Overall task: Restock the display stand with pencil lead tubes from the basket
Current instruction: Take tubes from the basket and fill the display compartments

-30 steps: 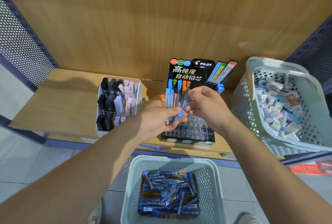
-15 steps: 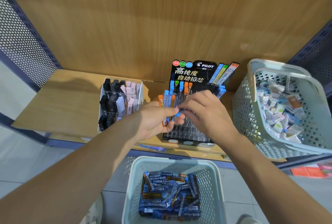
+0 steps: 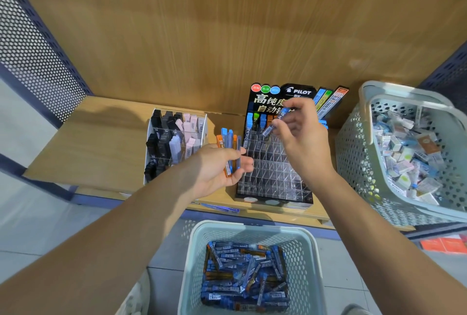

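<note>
**Insertion step, restocking partly done.** The right hand (image 3: pixel 302 138) pinched a single blue-capped lead tube (image 3: pixel 274 124) between thumb and fingertips, its other fingers loosely spread. It held the tube tilted above the rear rows of the Pilot display stand (image 3: pixel 275 175), cap end uppermost. The tube was not yet seated, and motion blur left it unclear which cell lay beneath its lower end.

The left hand (image 3: pixel 222 168), just beside the stand's left edge, gripped a small fan of blue- and orange-capped tubes (image 3: pixel 228 148). Its fingers curled round their lower halves, so the fan served as the working supply.

Only the back row of the stand carried upright tubes, and the clear grid cells in front of it appeared unfilled. The main stock lay heaped in the pale green basket (image 3: pixel 242 225) on the floor below the shelf (image 3: pixel 88 143).

The next move probably called for bringing the tube upright and lining its lower end with an open cell next to the filled ones. It would then need lowering straight, so that it cleared the thin dividers. After that, the right hand would need to draw another tube from the left hand's fan.
</note>
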